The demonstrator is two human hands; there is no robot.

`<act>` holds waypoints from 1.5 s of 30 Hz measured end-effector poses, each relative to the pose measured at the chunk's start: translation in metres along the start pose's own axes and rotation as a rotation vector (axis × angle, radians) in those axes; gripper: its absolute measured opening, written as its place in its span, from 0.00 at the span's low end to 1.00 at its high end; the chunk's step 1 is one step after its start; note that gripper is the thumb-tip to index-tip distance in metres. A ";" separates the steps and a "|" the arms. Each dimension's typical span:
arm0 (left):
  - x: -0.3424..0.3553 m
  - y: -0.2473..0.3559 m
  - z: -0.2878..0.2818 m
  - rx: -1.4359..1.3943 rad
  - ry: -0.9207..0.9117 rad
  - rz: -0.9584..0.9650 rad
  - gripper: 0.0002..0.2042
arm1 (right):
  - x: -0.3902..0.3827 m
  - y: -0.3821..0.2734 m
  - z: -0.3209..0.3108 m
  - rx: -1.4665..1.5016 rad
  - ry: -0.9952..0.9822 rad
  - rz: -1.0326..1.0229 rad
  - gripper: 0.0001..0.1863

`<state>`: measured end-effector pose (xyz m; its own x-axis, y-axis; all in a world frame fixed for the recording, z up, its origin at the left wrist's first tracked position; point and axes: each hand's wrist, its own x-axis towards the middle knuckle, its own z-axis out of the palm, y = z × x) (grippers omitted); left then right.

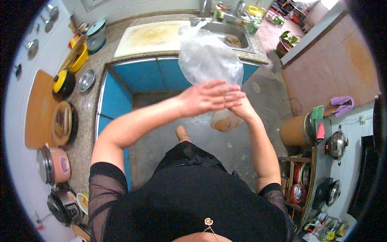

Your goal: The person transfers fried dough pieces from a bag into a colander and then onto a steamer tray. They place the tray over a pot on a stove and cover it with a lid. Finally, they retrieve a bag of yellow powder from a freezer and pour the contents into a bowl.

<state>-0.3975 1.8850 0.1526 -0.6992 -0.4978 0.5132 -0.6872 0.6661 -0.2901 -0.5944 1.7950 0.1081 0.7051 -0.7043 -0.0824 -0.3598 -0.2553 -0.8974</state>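
Note:
A large clear plastic bag [209, 58] spreads upward and away from my hands, puffed out over the counter's front edge. Below my hands its lower end bulges round a tan, rounded lump [225, 122] that I cannot make out clearly. My right hand [241, 105] is closed round the gathered middle of the bag, its fingers partly hidden behind my left hand. Lying across it, my left hand [207, 97] has its fingers stretched out nearly flat, against the bag and the right hand's fingertips.
Behind the bag, a white cutting board [151, 38] lies on the counter beside a steel sink [250, 47]. Along the left counter stand a yellow-lidded pot [63, 82], a metal bowl [86, 80] and a pink rice cooker [60, 165]. A shelf rack [296, 159] stands at right.

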 end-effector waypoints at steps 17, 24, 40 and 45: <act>0.180 -0.191 0.223 -2.591 -0.841 -0.674 0.21 | 0.101 0.063 -0.211 -0.221 0.468 0.092 0.12; 0.309 -0.158 0.314 -3.059 -0.295 -0.795 0.27 | 0.114 0.147 -0.284 0.111 0.821 0.050 0.16; 0.577 -0.163 0.424 -2.314 0.124 -0.734 0.24 | 0.147 0.195 -0.564 0.998 0.750 -0.038 0.34; 0.644 -0.212 0.463 -1.483 0.002 -0.453 0.22 | 0.192 0.235 -0.629 0.126 0.905 -0.307 0.36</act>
<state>-0.7935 1.1657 0.1707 -0.4930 -0.8028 0.3354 -0.0286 0.4002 0.9160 -0.9278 1.1826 0.1543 0.0006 -0.8763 0.4819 -0.1330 -0.4776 -0.8684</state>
